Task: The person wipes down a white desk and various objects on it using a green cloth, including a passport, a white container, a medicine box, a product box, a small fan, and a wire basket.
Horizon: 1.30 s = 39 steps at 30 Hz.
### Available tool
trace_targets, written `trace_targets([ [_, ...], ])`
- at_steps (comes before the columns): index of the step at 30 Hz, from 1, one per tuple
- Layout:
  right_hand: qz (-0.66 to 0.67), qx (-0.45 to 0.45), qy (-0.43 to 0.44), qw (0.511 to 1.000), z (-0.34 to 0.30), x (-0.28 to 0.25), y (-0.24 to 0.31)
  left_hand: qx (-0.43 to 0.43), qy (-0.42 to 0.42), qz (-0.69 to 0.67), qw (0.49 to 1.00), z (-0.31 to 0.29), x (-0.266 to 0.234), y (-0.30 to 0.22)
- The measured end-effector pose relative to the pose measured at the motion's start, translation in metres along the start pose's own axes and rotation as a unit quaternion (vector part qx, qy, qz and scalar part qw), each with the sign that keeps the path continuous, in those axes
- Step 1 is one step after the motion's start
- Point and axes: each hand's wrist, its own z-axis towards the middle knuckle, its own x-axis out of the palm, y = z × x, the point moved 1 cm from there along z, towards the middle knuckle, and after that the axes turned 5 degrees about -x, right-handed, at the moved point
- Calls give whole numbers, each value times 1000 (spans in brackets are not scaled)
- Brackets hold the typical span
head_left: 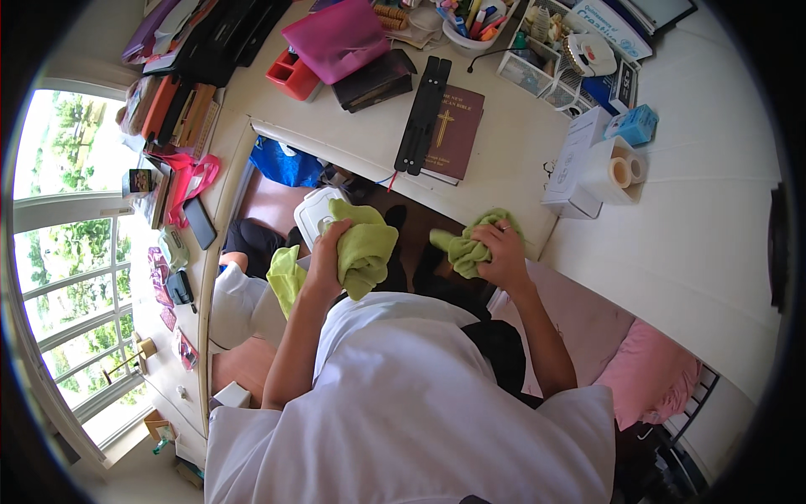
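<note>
Looking down with clock places read from the middle of the view, I have a bunched green cloth in each fist. My left hand [327, 250], at 9 o'clock, pinches the near edge of the left cloth [368, 254], a thick, rolled-looking bundle that sits to the hand's 3 o'clock side; some fingertips are lost in the folds. My right hand [505, 252], at 3 o'clock, has its fingers curled over the right cloth [464, 250], pressing it into a smaller, tighter bunch with one loose end poking out toward 9 o'clock; I cannot tell where that thumb is. The two bundles hang well apart, in front of my white shirt [411, 395], which fills 6 o'clock. A paler third cloth [286, 277] shows beyond my left wrist, farther out at 9; whether anything holds it, I cannot tell. Behind the left hand, toward 10, is a white tub [312, 212]. A desk [514, 139] spans 12 to 2, with a brown book [470, 126] at 1. I judge the step in hand to be gathering and gripping the cloths, one per hand. The next move seems to call for firm fingers on the left roll, so it doesn't unwind, and a looser right grip to free the crumpled folds.
</note>
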Motion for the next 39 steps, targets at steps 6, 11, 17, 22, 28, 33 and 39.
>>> trace_targets([
  [6,-136,181,-265,937,69,-46,-28,21,-39,-7,999,12,-17,-5],
  [11,-255,256,-110,926,114,-18,-62,21,-44,-14,999,20,-19,-6],
  [17,-127,70,42,989,20,2,11,16,-50,-49,997,25,-30,1],
  [22,38,125,-59,990,-17,-24,10,19,-59,-66,996,38,-53,6],
  [28,-157,195,-174,953,30,-26,-19,73,-117,-54,989,41,-44,-9],
  [33,-217,183,-177,943,23,-1,-36,179,-112,-99,972,58,-60,-40],
  [39,-238,150,-177,943,27,4,-36,457,-249,371,769,118,-15,-73],
])
